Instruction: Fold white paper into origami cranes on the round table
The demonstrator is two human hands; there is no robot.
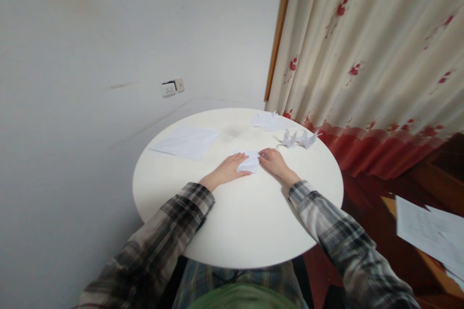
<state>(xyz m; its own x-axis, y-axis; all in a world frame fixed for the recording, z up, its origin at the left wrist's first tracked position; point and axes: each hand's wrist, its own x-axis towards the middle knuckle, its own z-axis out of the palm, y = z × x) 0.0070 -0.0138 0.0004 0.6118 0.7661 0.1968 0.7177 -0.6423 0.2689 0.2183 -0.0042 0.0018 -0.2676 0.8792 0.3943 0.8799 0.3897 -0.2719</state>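
Observation:
A small folded white paper [251, 163] lies on the round white table [250, 222], between my two hands. My left hand [230, 168] rests flat over the paper's left side, its thumb apart from the fingers. At the paper's right edge, my right hand [273, 161] has its fingers bent and pinched together on the sheet. Just beyond that hand stand two folded paper cranes, a left one [288, 139] and a right one [307, 140].
A larger white sheet [186, 142] lies at the table's left. More white paper [268, 121] sits at the far edge. Behind are a wall with a socket [168, 89] and a flowered curtain [362, 58]. Written sheets [427, 231] lie on a wooden surface at lower right.

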